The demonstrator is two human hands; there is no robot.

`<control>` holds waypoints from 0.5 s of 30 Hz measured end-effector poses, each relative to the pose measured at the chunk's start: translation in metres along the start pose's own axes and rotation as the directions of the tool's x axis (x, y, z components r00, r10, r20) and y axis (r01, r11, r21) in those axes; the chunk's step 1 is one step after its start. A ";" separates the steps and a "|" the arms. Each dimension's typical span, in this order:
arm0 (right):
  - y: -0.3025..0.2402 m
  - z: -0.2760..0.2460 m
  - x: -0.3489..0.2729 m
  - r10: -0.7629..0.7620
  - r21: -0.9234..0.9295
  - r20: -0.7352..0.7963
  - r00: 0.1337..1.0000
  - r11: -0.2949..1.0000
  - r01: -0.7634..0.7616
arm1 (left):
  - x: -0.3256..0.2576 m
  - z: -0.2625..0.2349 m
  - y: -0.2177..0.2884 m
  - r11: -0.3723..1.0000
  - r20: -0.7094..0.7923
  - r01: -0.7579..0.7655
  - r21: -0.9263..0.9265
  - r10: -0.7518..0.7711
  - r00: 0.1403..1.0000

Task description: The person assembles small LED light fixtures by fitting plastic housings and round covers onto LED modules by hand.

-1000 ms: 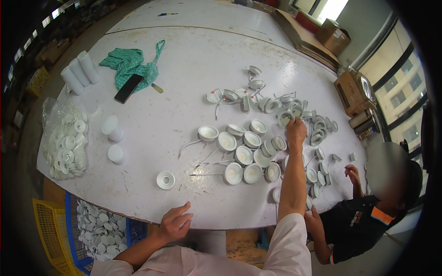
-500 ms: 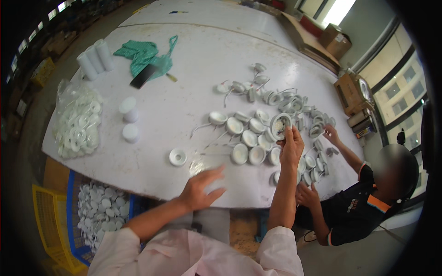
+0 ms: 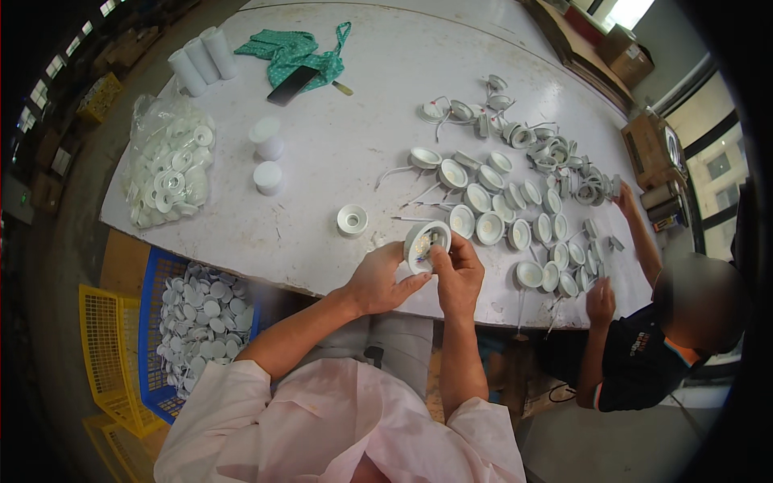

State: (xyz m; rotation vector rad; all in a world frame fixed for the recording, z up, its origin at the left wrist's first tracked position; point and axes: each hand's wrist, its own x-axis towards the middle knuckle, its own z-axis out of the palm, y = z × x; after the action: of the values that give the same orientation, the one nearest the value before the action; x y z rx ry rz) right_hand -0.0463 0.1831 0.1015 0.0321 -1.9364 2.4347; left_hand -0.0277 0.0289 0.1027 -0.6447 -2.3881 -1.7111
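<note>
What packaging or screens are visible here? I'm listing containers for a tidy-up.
Clear plastic bag of white round parts: table's left edge, crumpled.
Brown cardboard box: beyond the table's right side.
Black flat phone-like slab: on green cloth, screen dark.
Blue plastic crate: floor, holds white discs.

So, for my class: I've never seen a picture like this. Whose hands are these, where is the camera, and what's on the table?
The camera sits on a worker's head, looking down through a fisheye lens, so straight edges curve. The left hand and right hand are the wearer's; together they hold one round white plastic lamp housing. The white table carries many similar housings with wires, a clear bag of white rings and a green cloth. A blue crate of white discs stands below. A second person works at the right.
</note>
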 end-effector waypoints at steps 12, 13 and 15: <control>0.040 0.044 -0.023 0.057 -0.278 0.134 0.989 0.961 -0.018 | -0.082 -0.015 -0.033 0.823 -0.037 0.465 -0.327 -0.502 0.864; 0.044 0.047 -0.019 0.062 -0.276 0.147 0.987 0.961 -0.019 | -0.088 -0.019 -0.039 0.759 -0.036 0.484 -0.435 -0.552 0.833; 0.061 0.046 -0.006 0.231 -0.293 0.192 0.954 0.941 -0.168 | -0.097 -0.029 -0.046 0.685 -0.034 0.489 -0.540 -0.598 0.801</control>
State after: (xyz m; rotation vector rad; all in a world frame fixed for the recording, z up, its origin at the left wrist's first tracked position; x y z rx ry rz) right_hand -0.0424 0.1246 0.0518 0.1123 -2.4765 2.3403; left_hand 0.0363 -0.0359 0.0390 0.2741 -2.0915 -2.5443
